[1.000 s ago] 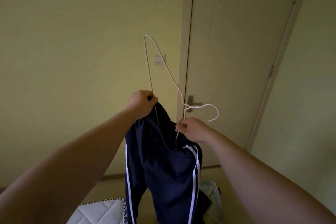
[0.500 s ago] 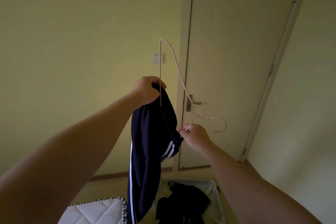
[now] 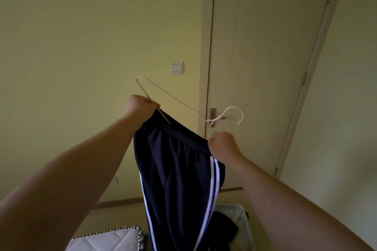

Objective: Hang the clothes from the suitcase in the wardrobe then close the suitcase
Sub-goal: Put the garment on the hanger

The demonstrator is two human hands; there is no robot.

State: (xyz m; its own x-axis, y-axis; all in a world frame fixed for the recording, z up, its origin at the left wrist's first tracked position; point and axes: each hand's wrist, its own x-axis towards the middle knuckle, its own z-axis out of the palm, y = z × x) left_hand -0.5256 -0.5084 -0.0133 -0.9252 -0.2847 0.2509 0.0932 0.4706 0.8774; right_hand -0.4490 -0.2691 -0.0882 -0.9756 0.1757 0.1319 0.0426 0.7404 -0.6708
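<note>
Head view faces a pale door point(image 3: 265, 67). Before it, navy striped trousers point(image 3: 177, 179) hang above the open suitcase point(image 3: 243, 222) on the floor. The left hand point(image 3: 140, 108) grips one waistband end, fingers curled; the right hand point(image 3: 222, 144) pinches the other. Both also hold the white wire hanger point(image 3: 233, 107).

- Only your two forearms & hands are in shot.
- L forearm point(image 3: 77, 173): bare right to the frame edge, looks thick near the cam, tapers to the wrist.
- R forearm point(image 3: 285, 195): same, bare to the frame edge.
- L hand point(image 3: 140, 108): bare, back & knuckles showing.
- R hand point(image 3: 222, 145): bare, back showing.
- Dim light, so finer detail can't be made out.
</note>
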